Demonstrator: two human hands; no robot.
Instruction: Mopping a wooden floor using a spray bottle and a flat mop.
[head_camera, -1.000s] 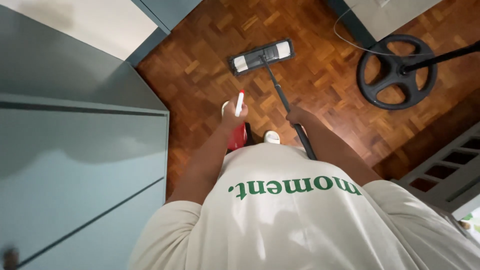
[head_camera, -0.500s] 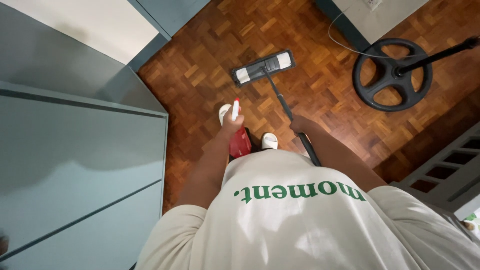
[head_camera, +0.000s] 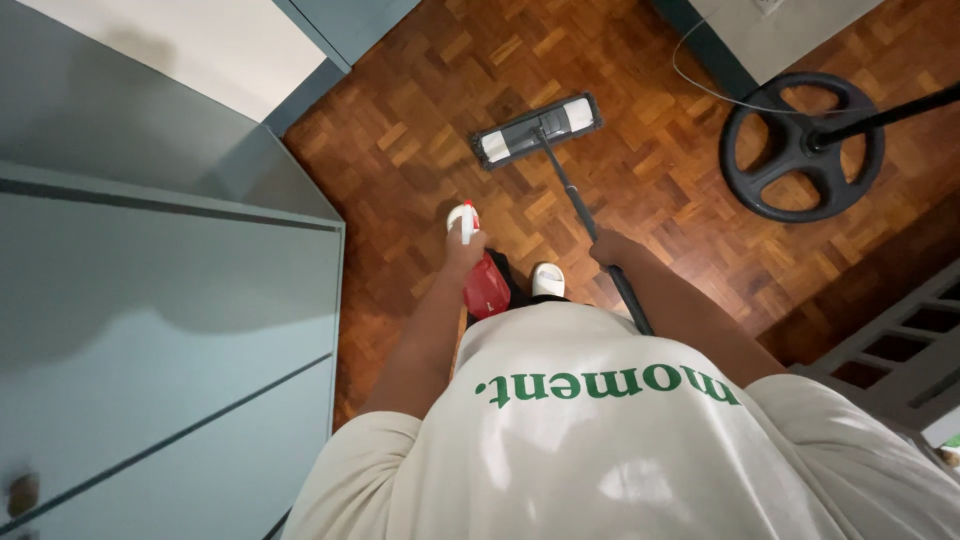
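Head view straight down over the person's cream shirt (head_camera: 600, 440), which fills the lower centre of the frame.

Left hand (head_camera: 466, 250), centre frame: fingers wrapped tight around the neck of a red spray bottle (head_camera: 486, 285). The bottle's white trigger head (head_camera: 461, 218) pokes up above the hand, toward the top of the frame. The red body hangs below the hand, just over the shirt edge.

Right hand (head_camera: 612, 250), right of centre: fingers closed around the dark mop handle (head_camera: 570, 190). The handle runs diagonally from the hand up to the flat mop head (head_camera: 537, 130), upper centre of the frame. The mop head, a grey pad with white ends, lies flat on the wooden parquet floor (head_camera: 420, 140).

One white shoe (head_camera: 547, 279) shows between the two hands, on the floor.

Upper right: a round black stand base (head_camera: 800, 145) with spokes, a black pole rising off it toward the right edge, and a thin cable looping on the floor near it.

Left side of the frame: grey-blue cabinets (head_camera: 150, 330), close beside the left arm.

Lower right corner: a grey slatted frame (head_camera: 900, 340).
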